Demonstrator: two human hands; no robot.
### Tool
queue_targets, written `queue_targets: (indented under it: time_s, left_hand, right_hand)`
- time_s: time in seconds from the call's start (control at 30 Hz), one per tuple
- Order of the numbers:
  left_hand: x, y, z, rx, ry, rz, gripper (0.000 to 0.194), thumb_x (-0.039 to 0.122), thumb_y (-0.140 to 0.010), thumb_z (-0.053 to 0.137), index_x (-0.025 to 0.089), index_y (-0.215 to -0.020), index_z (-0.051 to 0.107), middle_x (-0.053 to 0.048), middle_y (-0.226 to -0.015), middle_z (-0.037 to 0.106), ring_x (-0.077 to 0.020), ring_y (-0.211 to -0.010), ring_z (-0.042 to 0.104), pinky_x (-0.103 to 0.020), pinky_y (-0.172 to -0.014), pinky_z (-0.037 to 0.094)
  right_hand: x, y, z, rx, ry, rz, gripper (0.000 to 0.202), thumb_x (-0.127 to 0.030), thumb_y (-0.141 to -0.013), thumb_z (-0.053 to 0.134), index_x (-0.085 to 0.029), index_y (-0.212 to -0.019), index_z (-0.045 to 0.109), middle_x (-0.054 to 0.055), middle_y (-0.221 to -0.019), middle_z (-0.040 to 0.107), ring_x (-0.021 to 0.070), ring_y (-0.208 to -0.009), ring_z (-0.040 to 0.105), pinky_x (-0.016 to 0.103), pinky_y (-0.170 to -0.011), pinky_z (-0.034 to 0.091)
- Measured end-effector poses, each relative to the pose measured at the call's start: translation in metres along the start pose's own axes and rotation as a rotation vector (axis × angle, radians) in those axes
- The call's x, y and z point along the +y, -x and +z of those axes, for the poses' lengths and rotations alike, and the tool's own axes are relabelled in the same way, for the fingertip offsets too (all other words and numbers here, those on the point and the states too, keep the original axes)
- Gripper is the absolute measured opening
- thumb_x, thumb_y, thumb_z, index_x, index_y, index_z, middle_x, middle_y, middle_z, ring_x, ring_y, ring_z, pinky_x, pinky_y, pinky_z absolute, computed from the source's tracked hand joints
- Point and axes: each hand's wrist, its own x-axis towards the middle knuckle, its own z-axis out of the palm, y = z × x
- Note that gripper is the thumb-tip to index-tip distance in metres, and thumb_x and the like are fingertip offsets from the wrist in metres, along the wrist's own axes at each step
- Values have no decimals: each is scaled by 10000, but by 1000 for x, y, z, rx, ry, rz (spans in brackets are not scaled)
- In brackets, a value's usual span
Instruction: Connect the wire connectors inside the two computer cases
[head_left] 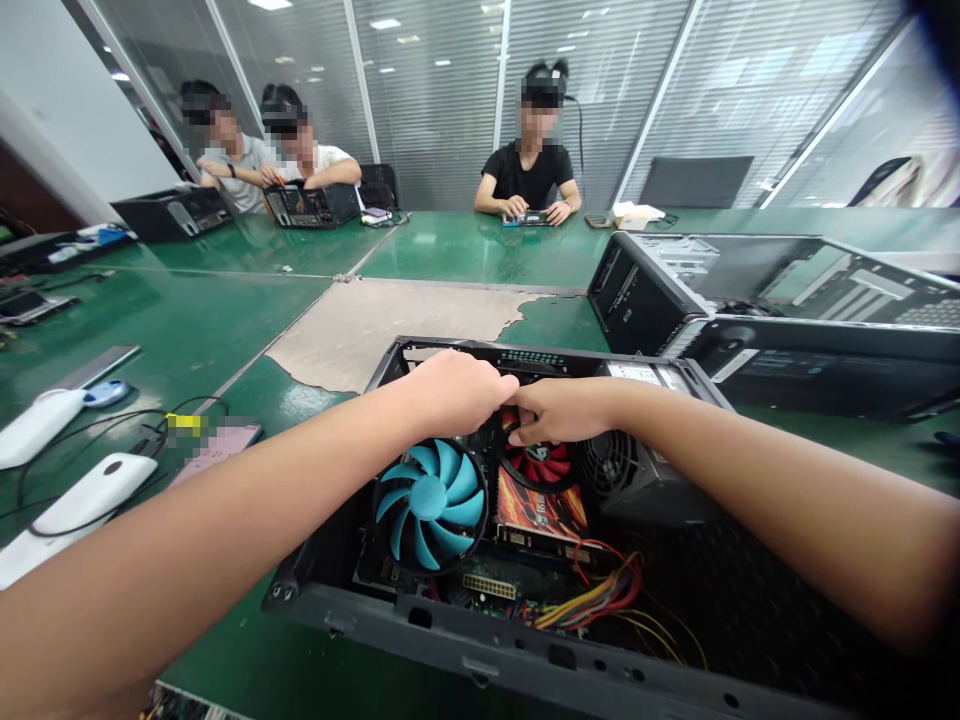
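Observation:
An open black computer case (480, 640) lies on the green table, its inside facing up. Over its far part, my left hand (459, 392) has its fingers curled, with what they hold hidden. My right hand (551, 410) meets it there, fingers bent together above the red fan (541, 462) of the graphics card (540, 505); its fingertips' contents are too small to name. A blue-bladed fan (429, 498) sits left of the card. Coloured cables (592, 597) lie near the case's front edge, and the power supply (637, 470) is under my right forearm.
Another open case (645, 295) stands at the right, its side panel (817, 365) towards me. White power banks (82, 505), a phone (217, 450) and cables lie left. Across the table (442, 240) sit three people, two with cases (319, 203), one handling a small board (531, 218).

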Motion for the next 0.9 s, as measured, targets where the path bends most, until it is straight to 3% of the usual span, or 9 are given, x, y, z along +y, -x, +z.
queue_targets:
  time_s: [0.5,0.77,0.9]
  left_hand:
    - [1,0,-4,-13,-27,1,222,157,-885,502,172,-1030,670,-85,-819,730,-206,-698,675,-303,-563,380]
    - [1,1,-2,5,-24,38,228,188,-909,475,148,-1043,655,-90,-838,722,-221,-740,689,-308,-585,417]
    - [1,2,-2,25,-5,56,223,192,-891,498,142,-1053,642,-96,-843,723,-205,-723,682,-307,-589,425]
  right_hand:
    - [-2,-1,0,-13,10,39,498,-393,-855,576,-140,-1284,565,58,-854,728,236,-751,666,313,-670,454]
    - [0,-1,1,-8,39,42,314,-435,-845,585,-168,-981,679,73,-827,716,250,-780,667,329,-704,463]
    - [0,-1,1,-13,43,55,319,-437,-846,583,-172,-990,687,65,-809,708,249,-784,664,327,-710,463]
